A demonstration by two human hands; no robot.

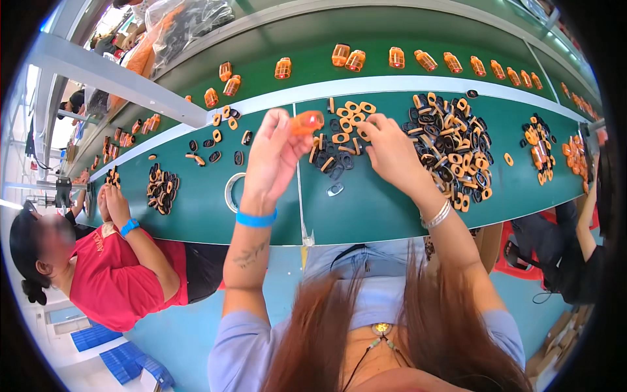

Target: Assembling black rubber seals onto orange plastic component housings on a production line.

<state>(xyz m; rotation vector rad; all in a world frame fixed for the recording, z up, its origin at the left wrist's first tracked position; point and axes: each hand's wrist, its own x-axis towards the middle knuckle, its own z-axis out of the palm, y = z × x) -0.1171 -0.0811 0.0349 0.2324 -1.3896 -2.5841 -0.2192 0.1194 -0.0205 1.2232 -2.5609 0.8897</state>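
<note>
My left hand (pixel 275 153) is raised over the green bench, its thumb and fingers closed round a translucent orange plastic housing (pixel 305 123) with a red spot on its end. To its right, my right hand (pixel 395 153) reaches into a small pile of orange and black oval rings (pixel 341 137). Its fingertips are bent round an orange oval ring (pixel 363 133) at the pile's right edge; the palm side of these fingers is partly hidden. A loose grey-black oval piece (pixel 335 189) lies just below the pile.
A large heap of oval rings (pixel 457 147) lies right of my right hand. Orange housings (pixel 396 57) stand along the belt (pixel 300 55) behind a white rail. A white tape roll (pixel 233 193) lies left. Co-workers sit at left, in a red shirt (pixel 124 274), and at right.
</note>
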